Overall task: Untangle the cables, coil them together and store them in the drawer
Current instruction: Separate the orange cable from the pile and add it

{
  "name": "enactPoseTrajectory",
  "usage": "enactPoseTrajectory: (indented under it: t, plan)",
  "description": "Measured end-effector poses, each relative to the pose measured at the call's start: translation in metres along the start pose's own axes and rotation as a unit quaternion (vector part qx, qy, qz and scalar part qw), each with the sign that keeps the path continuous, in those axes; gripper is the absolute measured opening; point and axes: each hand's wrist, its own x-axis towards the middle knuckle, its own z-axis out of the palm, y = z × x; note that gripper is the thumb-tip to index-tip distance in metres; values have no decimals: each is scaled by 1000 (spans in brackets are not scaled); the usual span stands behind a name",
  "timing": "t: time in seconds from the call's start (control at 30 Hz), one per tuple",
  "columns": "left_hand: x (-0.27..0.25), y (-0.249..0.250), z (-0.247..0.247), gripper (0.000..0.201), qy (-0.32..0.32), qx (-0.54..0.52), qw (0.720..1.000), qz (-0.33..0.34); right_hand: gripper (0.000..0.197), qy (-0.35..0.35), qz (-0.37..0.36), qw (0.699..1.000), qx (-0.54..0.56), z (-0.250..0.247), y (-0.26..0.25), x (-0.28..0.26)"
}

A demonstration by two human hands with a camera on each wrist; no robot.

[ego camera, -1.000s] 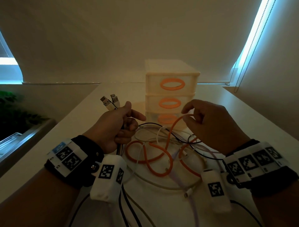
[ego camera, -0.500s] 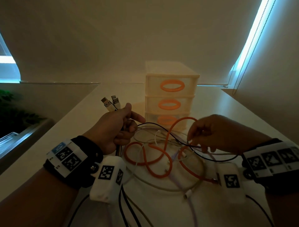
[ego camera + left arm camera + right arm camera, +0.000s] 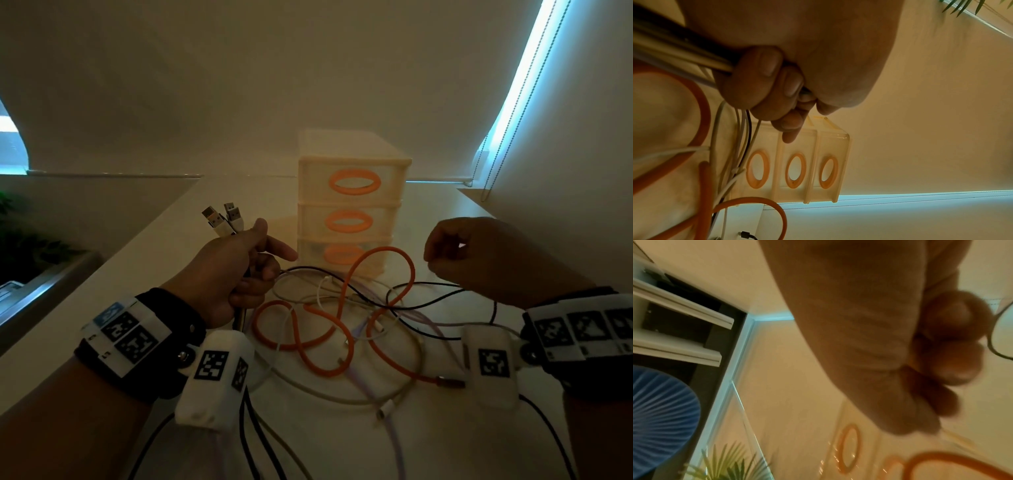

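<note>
My left hand grips a bundle of cables upright, and two USB plugs stick out above the fist. In the left wrist view the fingers curl round the bundle. A tangle lies on the white table: a thick orange cable, a black cable and pale ones. My right hand hovers right of the tangle and pinches a thin cable; I cannot tell which strand. The black cable loops past its curled fingers. Behind stands the three-drawer unit, all drawers closed.
Wires from the wrist cameras trail toward me off the front edge. The table's left edge drops to a metal rail with a plant beyond. A blind's bead chain hangs at the back right, beside the wall.
My right hand let go of the raised orange loop, dipped into the tangle, then drew right and up with a thin cable. The left hand kept still with its bundle.
</note>
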Motion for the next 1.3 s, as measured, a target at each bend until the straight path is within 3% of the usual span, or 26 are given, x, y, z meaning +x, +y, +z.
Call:
enactPoseTrajectory:
  t: [0.1,0.2,0.33,0.5,0.63,0.73,0.9,1.3]
  plan:
    - [0,0,0,60,-4,-2,1000,-1,5,-153,50,984,76,-13,-10,-11]
    - [1,0,-1,60,-3,-3,1000,-2,17,-302,54,951,36,-7,-24,-21]
    - [2,-1,-1,60,-1,0,1000,-6,26,-366,-6,930,-30,19,-42,-25]
    - [0,2,1,60,1,-5,1000,-5,18,-381,-30,923,-38,24,-49,-22]
    - [-1,2,1,61,5,0,1000,0,35,-344,27,918,196,17,-39,-19]
    - [-2,1,3,61,5,6,1000,1,28,-278,29,908,313,13,-30,-17]
    - [-2,1,2,61,7,-3,1000,2,23,-276,8,910,310,17,-21,-17]
    - [-3,3,4,60,-6,-14,1000,11,29,-261,-23,868,421,30,-35,-18]
